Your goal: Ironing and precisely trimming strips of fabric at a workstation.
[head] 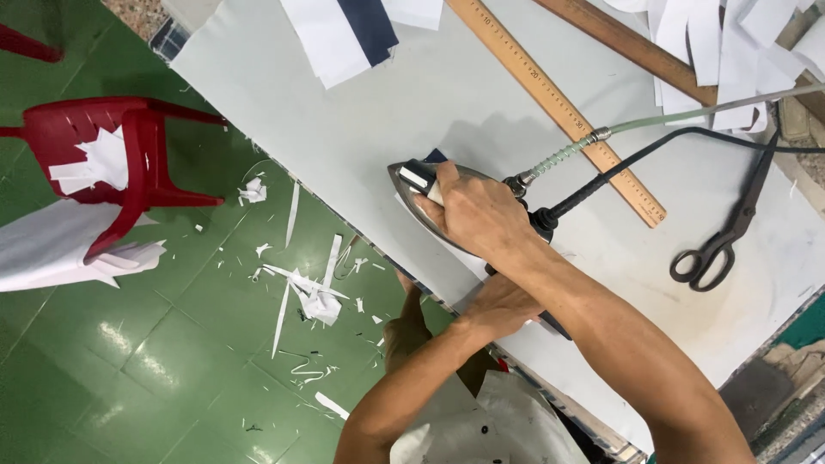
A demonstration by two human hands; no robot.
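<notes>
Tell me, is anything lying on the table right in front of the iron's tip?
Nothing visible. The right hand grips the iron, whose tip points at bare table. The wooden ruler and scissors lie behind it; the left hand rests at the table edge.

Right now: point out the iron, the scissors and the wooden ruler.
iron [412,182], head view, steel front beside the gripping hand.
scissors [726,236], head view, pivot above the handle loops.
wooden ruler [550,94], head view, mid-length of its marked face.

The iron [447,202] hides the dark cloth [436,156] beneath the right fingers [447,185]; left fingers hidden under the right forearm.
</notes>
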